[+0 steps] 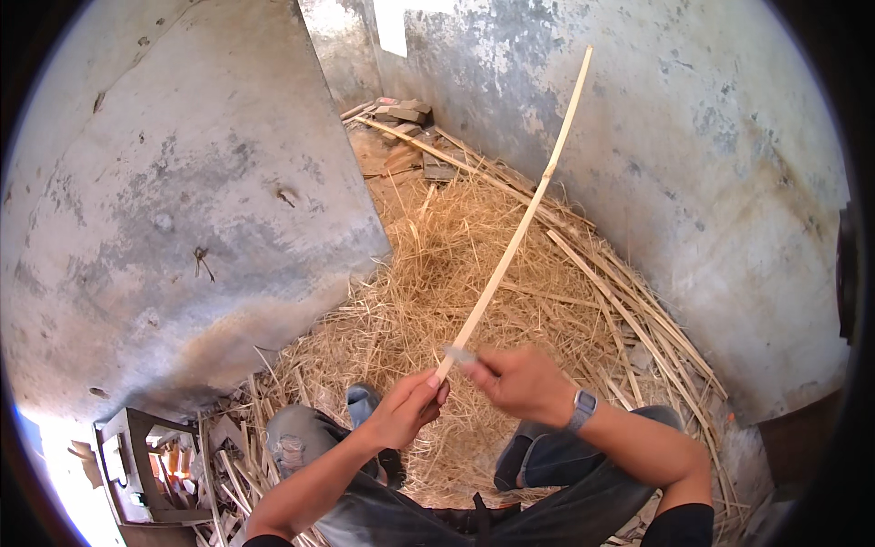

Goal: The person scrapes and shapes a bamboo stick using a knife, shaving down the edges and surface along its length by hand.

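Observation:
A long, pale strip of bamboo or wood (512,246) slants up and away to the right in front of me. My left hand (408,407) is closed around its near end, thumb on top. In my right hand (524,383) is a small knife (458,355), most of it hidden by the fingers. Its greyish blade lies across the strip just beyond my left hand, and motion blurs it slightly. The strip's far end is free in the air, in front of the wall. A watch (583,410) is on my right wrist.
Thin, curly shavings (456,237) heap over the floor between my feet and beyond. Several long strips (602,285) lie along the right wall (720,173). A grey wall (182,219) stands left. Bricks (401,112) are piled far back; a frame-like box (123,474) sits lower left.

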`<state>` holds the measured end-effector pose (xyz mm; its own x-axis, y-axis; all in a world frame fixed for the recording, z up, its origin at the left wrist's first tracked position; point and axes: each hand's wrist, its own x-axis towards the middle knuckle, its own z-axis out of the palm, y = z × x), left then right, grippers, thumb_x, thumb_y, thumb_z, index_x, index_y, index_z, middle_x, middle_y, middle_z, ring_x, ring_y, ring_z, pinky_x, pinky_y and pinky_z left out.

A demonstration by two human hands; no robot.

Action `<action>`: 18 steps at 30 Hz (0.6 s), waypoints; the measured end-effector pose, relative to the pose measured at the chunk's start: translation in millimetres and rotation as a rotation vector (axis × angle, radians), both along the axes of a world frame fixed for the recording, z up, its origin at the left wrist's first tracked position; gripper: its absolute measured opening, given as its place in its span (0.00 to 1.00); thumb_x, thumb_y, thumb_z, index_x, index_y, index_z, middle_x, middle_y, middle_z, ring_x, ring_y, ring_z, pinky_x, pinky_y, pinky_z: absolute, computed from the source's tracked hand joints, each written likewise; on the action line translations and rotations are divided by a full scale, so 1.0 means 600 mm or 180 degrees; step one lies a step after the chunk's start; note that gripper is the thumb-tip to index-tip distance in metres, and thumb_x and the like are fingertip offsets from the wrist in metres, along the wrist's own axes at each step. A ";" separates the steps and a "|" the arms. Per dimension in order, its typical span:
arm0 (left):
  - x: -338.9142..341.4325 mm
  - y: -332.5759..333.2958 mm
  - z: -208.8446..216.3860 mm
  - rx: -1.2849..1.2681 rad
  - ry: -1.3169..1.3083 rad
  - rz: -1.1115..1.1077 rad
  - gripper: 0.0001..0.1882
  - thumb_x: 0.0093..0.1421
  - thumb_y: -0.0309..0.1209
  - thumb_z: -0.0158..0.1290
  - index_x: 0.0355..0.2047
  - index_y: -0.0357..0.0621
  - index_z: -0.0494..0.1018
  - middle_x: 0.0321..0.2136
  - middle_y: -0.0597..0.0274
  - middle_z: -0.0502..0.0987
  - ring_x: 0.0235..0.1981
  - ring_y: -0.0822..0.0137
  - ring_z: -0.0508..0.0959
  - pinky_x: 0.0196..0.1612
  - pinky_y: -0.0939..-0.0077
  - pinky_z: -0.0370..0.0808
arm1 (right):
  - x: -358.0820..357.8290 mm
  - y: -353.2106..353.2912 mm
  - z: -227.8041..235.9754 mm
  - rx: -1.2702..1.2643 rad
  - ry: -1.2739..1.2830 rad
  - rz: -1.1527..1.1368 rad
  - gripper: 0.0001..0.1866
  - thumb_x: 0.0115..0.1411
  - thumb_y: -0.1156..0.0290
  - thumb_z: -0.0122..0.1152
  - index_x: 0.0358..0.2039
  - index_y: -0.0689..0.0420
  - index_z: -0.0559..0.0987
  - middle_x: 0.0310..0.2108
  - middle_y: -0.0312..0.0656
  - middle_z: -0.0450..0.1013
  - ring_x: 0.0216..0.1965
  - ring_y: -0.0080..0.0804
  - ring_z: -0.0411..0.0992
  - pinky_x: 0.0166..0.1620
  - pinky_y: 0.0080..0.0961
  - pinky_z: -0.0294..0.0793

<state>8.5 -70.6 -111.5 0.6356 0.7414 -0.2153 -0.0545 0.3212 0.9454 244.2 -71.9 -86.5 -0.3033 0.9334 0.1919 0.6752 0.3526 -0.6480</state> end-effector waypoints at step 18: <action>-0.057 -0.021 -0.012 0.0518 0.0465 -0.0427 0.18 0.78 0.41 0.37 0.34 0.43 0.66 0.21 0.73 0.61 0.21 0.78 0.60 0.25 0.79 0.58 | 0.188 0.122 0.027 0.0566 0.0487 -0.1698 0.32 0.73 0.47 0.50 0.19 0.62 0.71 0.11 0.39 0.59 0.15 0.32 0.55 0.22 0.37 0.55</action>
